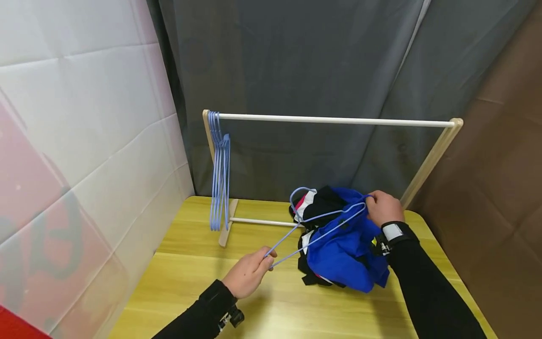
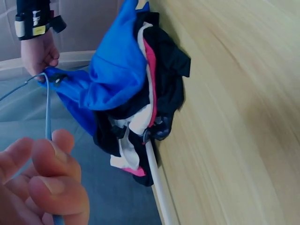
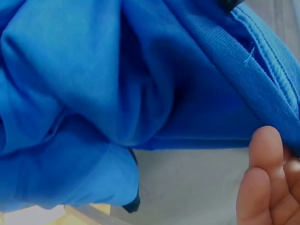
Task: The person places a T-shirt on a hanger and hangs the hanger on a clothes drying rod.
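Note:
My left hand point(image 1: 249, 272) grips one end of a light blue wire hanger point(image 1: 334, 230), which reaches up and to the right. Its far end meets the blue garment point(image 1: 338, 263) beside my right hand point(image 1: 384, 208). That hand pinches the garment's edge and lifts part of it off the pile; in the right wrist view the fingers point(image 3: 266, 154) press on the hem. Whether they also touch the hanger is hidden. Black clothes point(image 2: 168, 61) with white and pink trim lie bunched under and beside the blue one.
A wooden rack with a white top rail point(image 1: 330, 121) stands at the back of the yellow wood-grain table point(image 1: 186, 292). Several blue hangers point(image 1: 219, 179) hang at its left end. The lower white bar point(image 1: 262, 221) runs behind the clothes. Cloth walls point(image 1: 271, 56) enclose the table.

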Action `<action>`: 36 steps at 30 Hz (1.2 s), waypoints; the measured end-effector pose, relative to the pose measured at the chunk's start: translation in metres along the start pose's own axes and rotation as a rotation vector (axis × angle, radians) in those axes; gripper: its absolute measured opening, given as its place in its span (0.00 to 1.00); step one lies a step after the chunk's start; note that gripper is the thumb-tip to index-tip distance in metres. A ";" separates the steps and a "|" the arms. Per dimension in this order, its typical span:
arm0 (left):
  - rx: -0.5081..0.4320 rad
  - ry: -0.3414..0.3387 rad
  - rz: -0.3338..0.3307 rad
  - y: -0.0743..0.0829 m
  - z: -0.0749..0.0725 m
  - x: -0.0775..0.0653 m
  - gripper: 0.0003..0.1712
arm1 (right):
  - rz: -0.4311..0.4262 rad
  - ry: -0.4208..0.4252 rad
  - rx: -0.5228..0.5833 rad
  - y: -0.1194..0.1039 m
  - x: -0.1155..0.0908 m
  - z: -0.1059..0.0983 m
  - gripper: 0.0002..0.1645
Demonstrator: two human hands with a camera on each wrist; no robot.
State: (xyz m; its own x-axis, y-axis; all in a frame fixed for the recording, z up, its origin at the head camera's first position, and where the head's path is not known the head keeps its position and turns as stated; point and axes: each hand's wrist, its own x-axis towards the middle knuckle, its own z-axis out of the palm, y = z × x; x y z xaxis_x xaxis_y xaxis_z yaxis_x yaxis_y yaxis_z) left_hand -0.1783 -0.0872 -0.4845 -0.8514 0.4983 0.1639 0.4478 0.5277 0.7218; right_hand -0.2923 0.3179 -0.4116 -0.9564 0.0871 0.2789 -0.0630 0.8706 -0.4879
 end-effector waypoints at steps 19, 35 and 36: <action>0.088 0.114 -0.006 0.016 0.029 0.029 0.15 | -0.077 -0.232 0.013 -0.037 -0.026 0.008 0.27; 0.114 0.106 -0.006 0.019 0.022 0.020 0.18 | -0.472 0.111 -0.240 -0.016 -0.024 0.005 0.08; 0.112 0.109 -0.009 0.019 0.021 0.019 0.18 | -0.485 0.095 -0.243 -0.017 -0.025 0.005 0.09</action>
State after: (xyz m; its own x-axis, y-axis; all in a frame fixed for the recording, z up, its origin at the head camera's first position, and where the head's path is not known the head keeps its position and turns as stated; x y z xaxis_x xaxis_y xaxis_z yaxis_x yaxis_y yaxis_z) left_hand -0.1803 -0.0536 -0.4821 -0.8774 0.4186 0.2343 0.4624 0.6080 0.6453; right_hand -0.2691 0.2984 -0.4141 -0.8032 -0.3185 0.5035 -0.4118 0.9075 -0.0827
